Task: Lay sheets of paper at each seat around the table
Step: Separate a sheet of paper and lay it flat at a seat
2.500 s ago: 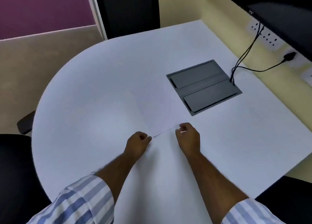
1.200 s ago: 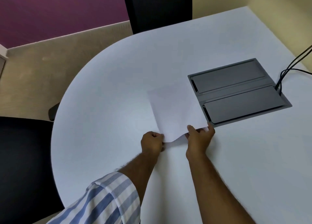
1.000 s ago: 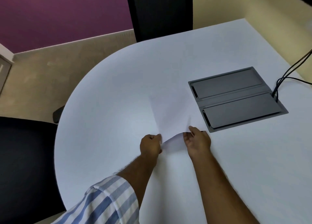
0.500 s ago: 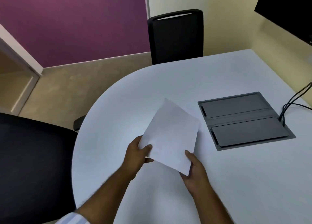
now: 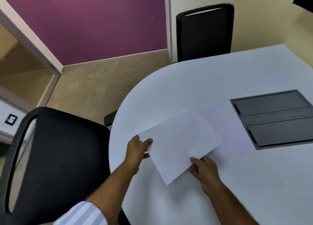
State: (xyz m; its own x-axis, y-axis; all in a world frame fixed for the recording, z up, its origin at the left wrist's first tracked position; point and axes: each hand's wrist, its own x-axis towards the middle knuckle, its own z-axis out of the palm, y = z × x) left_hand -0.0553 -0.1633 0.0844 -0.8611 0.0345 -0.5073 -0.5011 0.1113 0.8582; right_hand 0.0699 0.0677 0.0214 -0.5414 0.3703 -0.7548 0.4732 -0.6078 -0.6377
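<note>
A white sheet of paper [image 5: 179, 145] is held a little above the white rounded table [image 5: 194, 82], turned at an angle. My left hand [image 5: 137, 148] pinches its left corner with the thumb on top. My right hand [image 5: 203, 168] grips its near edge from below. Another faint white sheet [image 5: 225, 129] seems to lie flat on the table just beyond, towards the grey panel. A black chair [image 5: 55, 160] stands at the table's left side, and a second black chair [image 5: 205, 31] at the far end.
A grey flip-lid cable box [image 5: 274, 118] is set into the tabletop at the right. Beige carpet [image 5: 94, 85] lies between the two chairs, with a purple wall and a door frame behind. A dark screen corner shows at the top right.
Both hands lifted the sheet off the table and swung it left towards the near black chair. My view has turned left, so the cable box now sits at the right edge.
</note>
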